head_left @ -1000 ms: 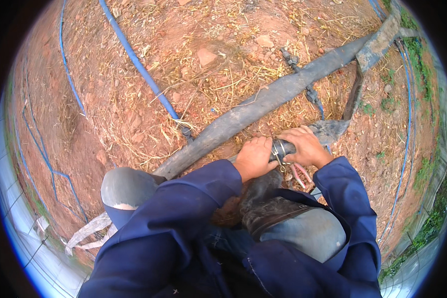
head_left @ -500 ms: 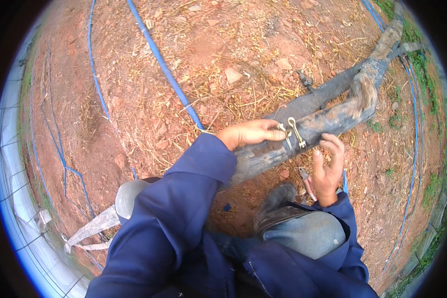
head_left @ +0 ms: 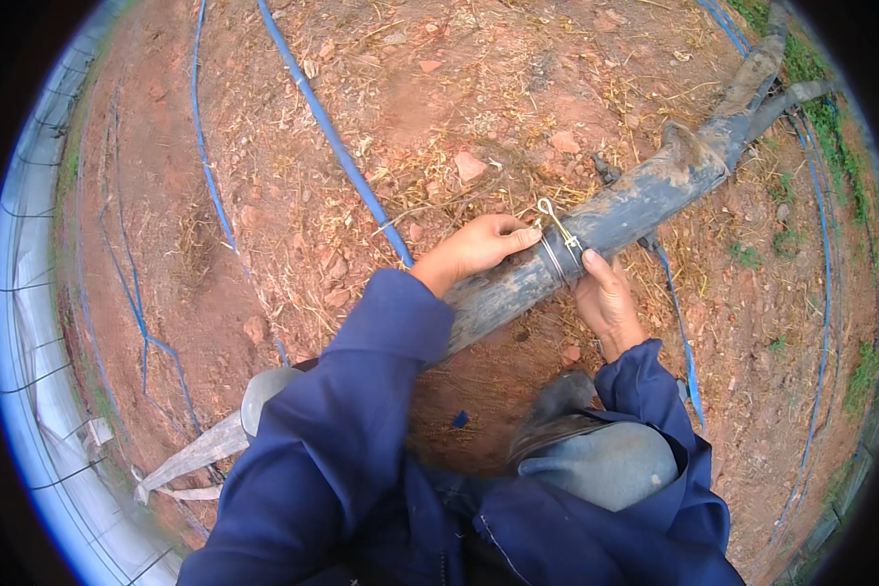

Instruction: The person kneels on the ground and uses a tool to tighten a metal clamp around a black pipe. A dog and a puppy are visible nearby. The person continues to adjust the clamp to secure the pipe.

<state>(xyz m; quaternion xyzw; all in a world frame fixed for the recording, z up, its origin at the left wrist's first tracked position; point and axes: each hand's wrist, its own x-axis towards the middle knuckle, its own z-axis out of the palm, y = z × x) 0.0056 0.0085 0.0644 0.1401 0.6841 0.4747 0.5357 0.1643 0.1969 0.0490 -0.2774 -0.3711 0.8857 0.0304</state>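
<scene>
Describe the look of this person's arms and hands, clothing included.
Both arms wear long, loose, creased dark navy sleeves: the left sleeve has a broad cuff, and the right sleeve is plain. The left hand and right hand are ungloved.

A navy jacket point(head_left: 327, 396) with long, creased sleeves point(head_left: 389, 317) tops faded blue jeans point(head_left: 610, 471) and a dark boot point(head_left: 563, 398).

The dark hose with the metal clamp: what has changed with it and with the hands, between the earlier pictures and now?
The dark hose, sharply bent one second ago, now runs nearly straight toward the upper right. The right hand, off the hose half a second ago, has moved back, its thumb at the metal clamp. The left hand stays beside the clamp, which remains around the hose.
</scene>
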